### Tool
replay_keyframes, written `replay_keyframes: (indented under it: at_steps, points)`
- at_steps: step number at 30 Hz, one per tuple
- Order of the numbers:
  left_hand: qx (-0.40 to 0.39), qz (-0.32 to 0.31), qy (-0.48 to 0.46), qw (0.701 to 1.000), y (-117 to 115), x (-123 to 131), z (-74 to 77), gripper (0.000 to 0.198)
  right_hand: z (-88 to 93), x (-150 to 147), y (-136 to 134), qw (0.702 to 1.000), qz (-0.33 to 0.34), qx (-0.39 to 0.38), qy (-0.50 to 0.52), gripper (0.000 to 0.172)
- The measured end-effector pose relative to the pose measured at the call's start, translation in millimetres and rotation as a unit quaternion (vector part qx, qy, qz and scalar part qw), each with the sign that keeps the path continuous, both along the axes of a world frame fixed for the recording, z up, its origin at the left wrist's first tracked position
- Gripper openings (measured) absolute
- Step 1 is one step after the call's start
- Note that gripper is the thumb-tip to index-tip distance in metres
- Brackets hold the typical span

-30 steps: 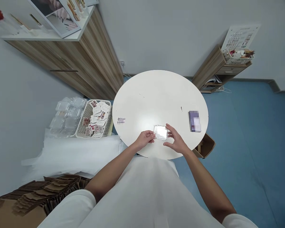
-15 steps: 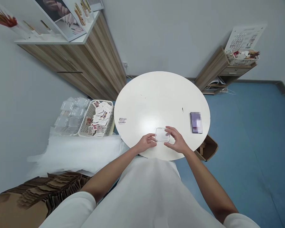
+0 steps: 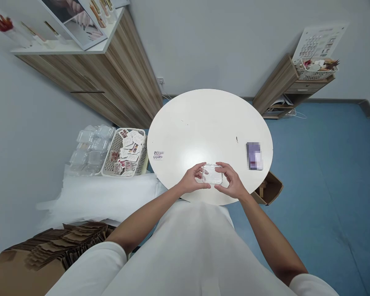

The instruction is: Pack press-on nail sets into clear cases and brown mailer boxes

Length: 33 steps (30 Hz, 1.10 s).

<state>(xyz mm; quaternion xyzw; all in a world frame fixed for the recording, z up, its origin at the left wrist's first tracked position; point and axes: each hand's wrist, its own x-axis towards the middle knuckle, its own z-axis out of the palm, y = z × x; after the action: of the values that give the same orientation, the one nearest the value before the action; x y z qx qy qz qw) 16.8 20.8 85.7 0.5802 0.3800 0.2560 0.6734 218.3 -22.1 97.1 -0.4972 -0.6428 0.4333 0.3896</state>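
Observation:
A small clear plastic box (image 3: 212, 174) is held just above the near edge of the round white table (image 3: 203, 123). My left hand (image 3: 191, 180) grips its left side, fingers curled over the top edge. My right hand (image 3: 231, 181) grips its right side the same way. A small sheet of press-on nails (image 3: 158, 155) lies on the table's left edge, apart from both hands. A purple card (image 3: 253, 156) lies at the table's right.
Left of the table, a white mesh basket (image 3: 111, 162) holds several nail cards, with a heap of clear boxes (image 3: 89, 148) beside it. Flat cardboard (image 3: 49, 246) is stacked at lower left. An open carton (image 3: 269, 188) sits under the table's right edge. Wooden cabinets (image 3: 123, 78) stand behind.
Both hands have closed in round the clear box; the left hand now wraps over its top left edge. The box has come slightly nearer my body.

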Motion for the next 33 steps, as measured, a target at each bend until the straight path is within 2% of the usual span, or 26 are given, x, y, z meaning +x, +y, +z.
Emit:
replay_keyframes:
  at_steps: [11, 21, 25, 30, 33]
  points:
    - [0.011, 0.016, -0.031, 0.999, -4.4, 7.6, 6.5, 0.083, -6.7, 4.3, -4.9, 0.998, -0.006, -0.006, 0.061, 0.047]
    - [-0.002, 0.039, -0.027, 0.999, -8.8, 1.6, 7.6, 0.084, -9.1, 0.1, -2.2, 0.995, 0.008, -0.029, 0.091, 0.046]
    - [0.007, 0.038, -0.031, 0.999, -12.6, 0.7, 7.6, 0.083, -7.9, -2.1, -1.4, 0.99, -0.004, -0.017, 0.138, 0.043]
    - [-0.072, 0.054, -0.062, 0.994, -15.3, 2.7, 12.5, 0.086, 2.3, 0.1, 4.6, 0.994, 0.011, -0.03, 0.102, 0.045]
    - [-0.113, 0.052, -0.078, 0.989, -11.6, 0.4, 15.8, 0.08, 4.8, 2.5, 10.0, 0.992, 0.01, -0.033, 0.123, 0.044]
